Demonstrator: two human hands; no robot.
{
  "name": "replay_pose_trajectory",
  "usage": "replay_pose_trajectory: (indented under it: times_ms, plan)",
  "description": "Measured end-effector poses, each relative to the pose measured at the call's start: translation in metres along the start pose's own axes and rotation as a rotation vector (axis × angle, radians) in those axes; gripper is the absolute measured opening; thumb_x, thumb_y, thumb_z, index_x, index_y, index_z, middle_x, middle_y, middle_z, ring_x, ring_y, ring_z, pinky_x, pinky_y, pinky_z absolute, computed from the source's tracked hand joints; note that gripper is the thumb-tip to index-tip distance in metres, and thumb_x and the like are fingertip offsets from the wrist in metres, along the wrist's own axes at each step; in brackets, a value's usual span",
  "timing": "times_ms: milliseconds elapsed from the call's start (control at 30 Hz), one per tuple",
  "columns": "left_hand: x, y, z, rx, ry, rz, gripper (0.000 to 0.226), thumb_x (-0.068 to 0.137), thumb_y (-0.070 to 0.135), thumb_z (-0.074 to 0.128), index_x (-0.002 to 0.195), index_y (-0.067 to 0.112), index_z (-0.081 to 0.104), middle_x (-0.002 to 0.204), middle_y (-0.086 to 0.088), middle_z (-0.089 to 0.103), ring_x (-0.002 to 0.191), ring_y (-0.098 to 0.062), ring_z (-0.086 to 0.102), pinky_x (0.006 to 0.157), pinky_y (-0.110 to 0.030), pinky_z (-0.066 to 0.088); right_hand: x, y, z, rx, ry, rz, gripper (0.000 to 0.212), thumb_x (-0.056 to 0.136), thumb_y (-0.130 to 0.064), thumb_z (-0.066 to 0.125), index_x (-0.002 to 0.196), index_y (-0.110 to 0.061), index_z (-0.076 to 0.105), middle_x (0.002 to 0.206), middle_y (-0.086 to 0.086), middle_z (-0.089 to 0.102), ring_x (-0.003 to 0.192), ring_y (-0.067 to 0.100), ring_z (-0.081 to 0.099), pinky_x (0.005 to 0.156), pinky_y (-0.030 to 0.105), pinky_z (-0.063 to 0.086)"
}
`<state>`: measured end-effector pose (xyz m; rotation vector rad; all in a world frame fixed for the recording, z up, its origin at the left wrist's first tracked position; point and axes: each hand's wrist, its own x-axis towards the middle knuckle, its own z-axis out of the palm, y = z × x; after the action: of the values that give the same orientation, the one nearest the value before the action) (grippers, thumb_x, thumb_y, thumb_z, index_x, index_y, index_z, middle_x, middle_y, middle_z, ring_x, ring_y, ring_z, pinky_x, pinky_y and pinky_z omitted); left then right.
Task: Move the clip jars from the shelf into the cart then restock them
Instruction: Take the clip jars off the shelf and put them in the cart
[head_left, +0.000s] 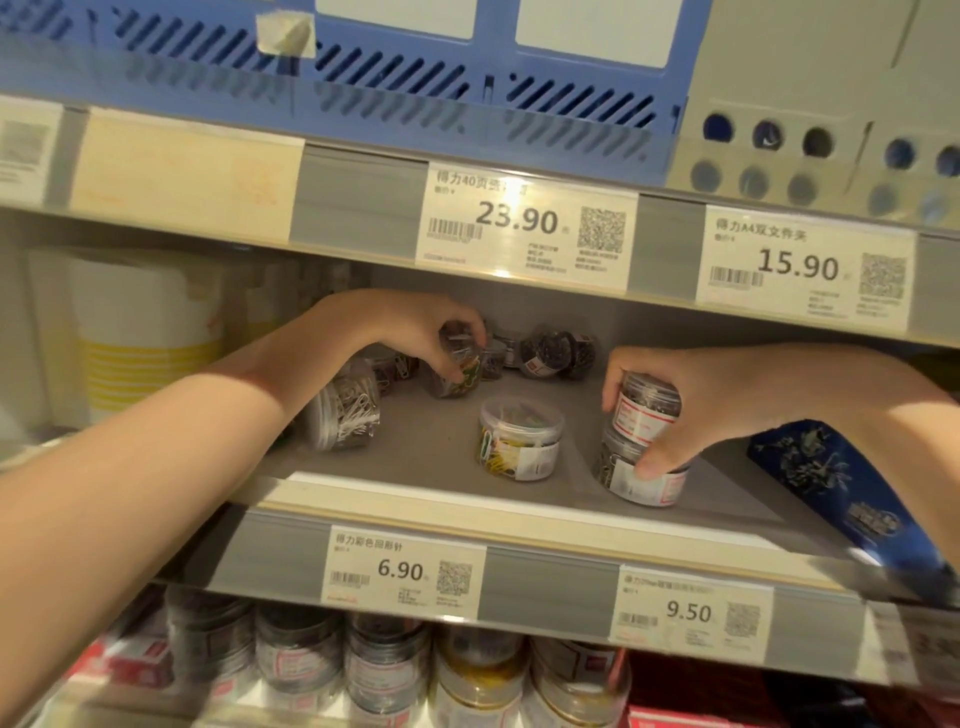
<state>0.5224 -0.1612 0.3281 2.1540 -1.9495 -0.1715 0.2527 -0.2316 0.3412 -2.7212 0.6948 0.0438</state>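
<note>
1. The left hand (415, 325) reaches deep into the grey middle shelf (431, 447); its grip is curled over a small clear jar of dark and coloured clips (460, 364), which tilts at the far centre of the shelf.
2. The right hand (696, 395) stands on the right; its grip holds a clear round jar of dark clips (647, 408) from the side, fingers on the far side, thumb low at the front.
3. That jar sits stacked on a second clear jar with a white label (639, 475), where the thumb tip touches.
4. Between the hands, near the front, a clear jar of yellow and mixed clips (519, 439) stands upright, apart from both.
5. On the left, a clear jar of silver clips (345, 413) lies on its side beside the left forearm.
6. More dark jars (558, 353) lie at the far back.
</note>
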Motion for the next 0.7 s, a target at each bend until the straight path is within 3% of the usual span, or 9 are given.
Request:
replay_pose_trajectory:
  times_ms: [67, 133, 300, 400, 500, 567, 700]
  plan:
    - [0.0, -0.001, 0.0, 0.002, 0.003, -0.041, 0.061, 0.08, 0.029, 0.074, 0.134, 0.023, 0.044, 0.109, 0.008, 0.053, 0.109, -0.014, 0.049, 0.092, -0.025, 0.037, -0.001, -0.001, 0.0, 0.002, -0.003, 0.005, 0.049, 0.062, -0.022, 0.088, 0.095, -0.032, 0.053, 0.097, -0.004, 0.065, 0.09, 0.017, 0.065, 0.078, 0.043, 0.057]
    - [-0.001, -0.001, 0.001, 0.024, 0.005, -0.077, 0.068, 0.081, 0.034, 0.073, 0.138, 0.021, 0.039, 0.128, 0.001, 0.052, 0.118, -0.018, 0.048, 0.095, -0.026, 0.038, -0.001, -0.001, 0.0, 0.001, -0.003, 0.011, 0.049, 0.062, -0.023, 0.088, 0.095, -0.032, 0.053, 0.098, -0.004, 0.065, 0.09, 0.017, 0.065, 0.078, 0.043, 0.057]
    - [-0.006, 0.002, 0.003, -0.006, 0.006, -0.03, 0.061, 0.081, 0.027, 0.073, 0.135, 0.029, 0.043, 0.142, 0.004, 0.04, 0.121, -0.015, 0.042, 0.087, -0.022, 0.034, -0.002, -0.003, 0.0, -0.002, -0.001, 0.022, 0.049, 0.063, -0.02, 0.087, 0.097, -0.03, 0.053, 0.097, -0.004, 0.065, 0.09, 0.016, 0.065, 0.079, 0.042, 0.056]
    - [-0.012, 0.008, 0.002, -0.077, -0.003, 0.002, 0.058, 0.08, 0.026, 0.075, 0.131, 0.034, 0.049, 0.13, 0.003, 0.052, 0.115, -0.015, 0.05, 0.094, -0.027, 0.04, -0.003, -0.004, 0.001, -0.007, -0.006, 0.028, 0.048, 0.064, -0.02, 0.086, 0.097, -0.03, 0.053, 0.098, -0.003, 0.064, 0.091, 0.017, 0.064, 0.08, 0.042, 0.056]
    - [-0.014, 0.011, 0.0, -0.128, -0.007, 0.013, 0.058, 0.082, 0.028, 0.073, 0.133, 0.037, 0.046, 0.105, 0.013, 0.054, 0.095, -0.007, 0.053, 0.082, -0.021, 0.045, -0.004, -0.005, 0.001, -0.015, -0.004, 0.031, 0.048, 0.064, -0.022, 0.086, 0.097, -0.032, 0.052, 0.099, -0.004, 0.064, 0.092, 0.016, 0.064, 0.08, 0.041, 0.056]
    - [-0.014, 0.011, 0.0, -0.176, 0.02, 0.007, 0.059, 0.08, 0.029, 0.073, 0.132, 0.037, 0.044, 0.111, 0.01, 0.052, 0.095, -0.005, 0.054, 0.088, -0.03, 0.051, -0.004, -0.006, 0.0, -0.015, -0.002, 0.032, 0.049, 0.063, -0.023, 0.086, 0.097, -0.031, 0.052, 0.099, -0.005, 0.063, 0.092, 0.015, 0.063, 0.08, 0.041, 0.056]
    - [-0.016, 0.013, -0.004, -0.314, 0.083, -0.01, 0.03, 0.079, 0.027, 0.075, 0.099, 0.034, 0.055, 0.105, 0.005, 0.06, 0.089, -0.01, 0.063, 0.086, -0.036, 0.056, -0.005, -0.007, 0.0, -0.021, -0.001, 0.038, 0.048, 0.065, -0.023, 0.085, 0.098, -0.03, 0.052, 0.099, -0.006, 0.063, 0.09, 0.012, 0.063, 0.078, 0.036, 0.057]
